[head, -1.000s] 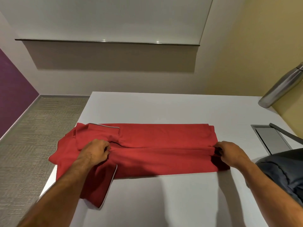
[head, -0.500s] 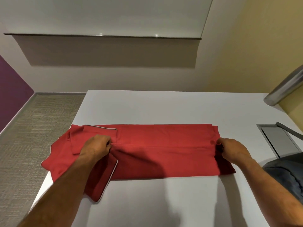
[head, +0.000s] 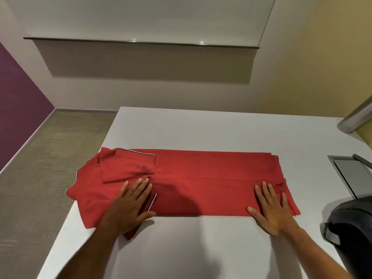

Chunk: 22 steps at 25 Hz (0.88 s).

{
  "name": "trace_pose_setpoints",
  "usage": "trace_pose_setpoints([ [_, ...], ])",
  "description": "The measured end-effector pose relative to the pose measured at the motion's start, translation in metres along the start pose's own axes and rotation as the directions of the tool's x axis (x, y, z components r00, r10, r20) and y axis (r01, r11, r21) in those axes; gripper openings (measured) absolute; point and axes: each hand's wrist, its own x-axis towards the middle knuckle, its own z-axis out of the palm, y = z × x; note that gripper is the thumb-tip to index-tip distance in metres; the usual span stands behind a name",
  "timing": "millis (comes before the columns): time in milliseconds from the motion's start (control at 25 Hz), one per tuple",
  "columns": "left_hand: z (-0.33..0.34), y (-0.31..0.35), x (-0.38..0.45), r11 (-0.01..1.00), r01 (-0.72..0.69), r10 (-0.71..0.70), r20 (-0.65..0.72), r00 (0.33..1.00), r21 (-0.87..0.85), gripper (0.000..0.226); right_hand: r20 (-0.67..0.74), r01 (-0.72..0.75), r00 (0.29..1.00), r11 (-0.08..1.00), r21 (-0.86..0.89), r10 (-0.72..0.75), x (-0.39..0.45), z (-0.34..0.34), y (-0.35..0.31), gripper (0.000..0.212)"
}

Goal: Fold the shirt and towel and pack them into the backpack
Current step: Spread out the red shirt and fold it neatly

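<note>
Both hands are lying flat, palms down, fingers spread wide, gripping nothing. The left hand (head: 131, 204) is pressing on the collar end of the red shirt (head: 201, 184), fingertips just short of the bunched fabric below the collar, thumb reaching over the near edge onto the table (head: 201, 129). The right hand (head: 270, 208) is pressing the hem end, fingers on the cloth, thumb along the near fold, heel of the palm sitting on bare tabletop.

The shirt is lying lengthwise across the white table, folded into a long band w/ a crease running through its middle. Collar w/ pale piping is pointing left; one sleeve is hanging over the table's left edge, another flap is poking out under the left wrist.

A dark backpack (head: 350, 222) is sitting at the right edge, near the right hand but apart from the shirt; only part of it shows, so open or closed, can't tell. Beyond it a grey hatch (head: 342, 170) is set into the tabletop, and a steel bottle (head: 356, 119), prob. upright, is standing at the far right corner.
</note>
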Motion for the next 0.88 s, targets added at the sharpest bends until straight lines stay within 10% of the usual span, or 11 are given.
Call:
trace_pose_setpoints([
  [280,-0.006,-0.014,-0.021,0.999,0.010,-0.005,0.090,0.996,-0.049,0.084,-0.034,-0.056,0.998,0.995,-0.087,0.053,0.008,-0.025,-0.027,0.096],
  [480,-0.020,-0.039,-0.060,0.971,-0.070,0.040,-0.136,0.990,-0.229,0.070,-0.379,0.354,0.891,0.904,0.239,-0.249,0.019,-0.021,-0.123,0.052],
  [720,-0.011,-0.061,-0.095,0.961,-0.127,0.096,-0.136,0.986,-0.244,0.077,-0.345,0.562,0.827,0.645,0.518,-0.443,0.024,-0.024,-0.281,0.027],
  [880,-0.002,-0.063,-0.098,0.972,-0.190,0.157,-0.218,0.963,-0.140,0.039,-0.050,0.446,0.884,0.808,0.385,-0.464,0.034,-0.029,-0.321,0.053],
])
